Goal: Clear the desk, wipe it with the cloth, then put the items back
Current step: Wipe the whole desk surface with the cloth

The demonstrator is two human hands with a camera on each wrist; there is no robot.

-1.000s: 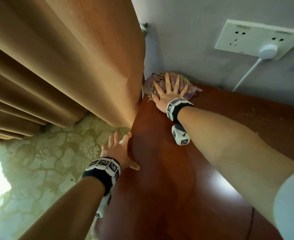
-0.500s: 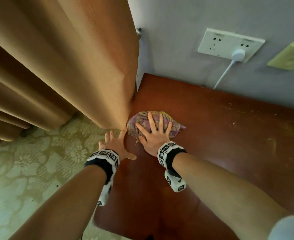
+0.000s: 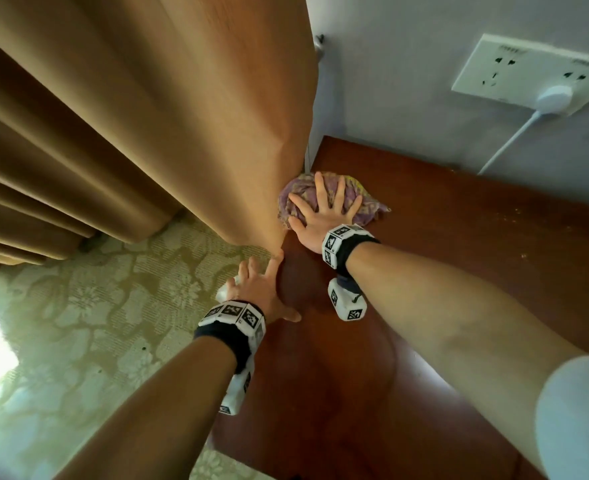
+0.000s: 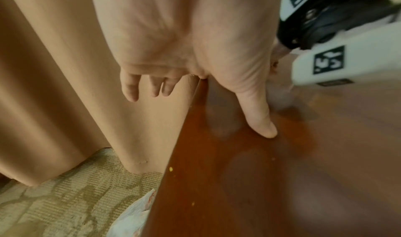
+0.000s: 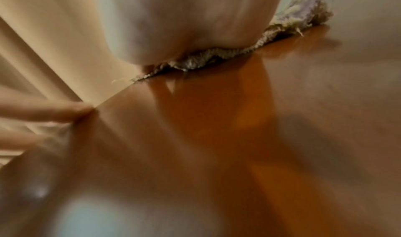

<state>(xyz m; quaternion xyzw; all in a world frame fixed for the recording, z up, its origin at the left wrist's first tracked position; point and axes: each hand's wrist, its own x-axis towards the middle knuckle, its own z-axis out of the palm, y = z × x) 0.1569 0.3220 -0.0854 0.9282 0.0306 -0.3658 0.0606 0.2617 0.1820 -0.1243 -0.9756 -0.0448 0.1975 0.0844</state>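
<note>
Right hand (image 3: 324, 220), fingers spread wide and flat, presses the purple cloth (image 3: 365, 202) on the desk (image 3: 476, 271). It's now further toward the wall than 0.5 s ago, so wiping strokes continue along the curtain (image 3: 216, 116) edge. Left hand (image 3: 261, 289), fingers relaxed, braces the desk edge, thumb on top. Only the left wrist view shows crumbs (image 4: 171, 168) nr that thumb & a white wrapper (image 4: 132, 215) on the floor.

The right hand (image 3: 324, 216) covers the middle of the cloth (image 3: 367, 207). Beyond the left hand (image 3: 261, 289), the curtain (image 3: 182, 116) hides the desk (image 3: 459, 254) edge. The right-wrist view is blurred.
</note>
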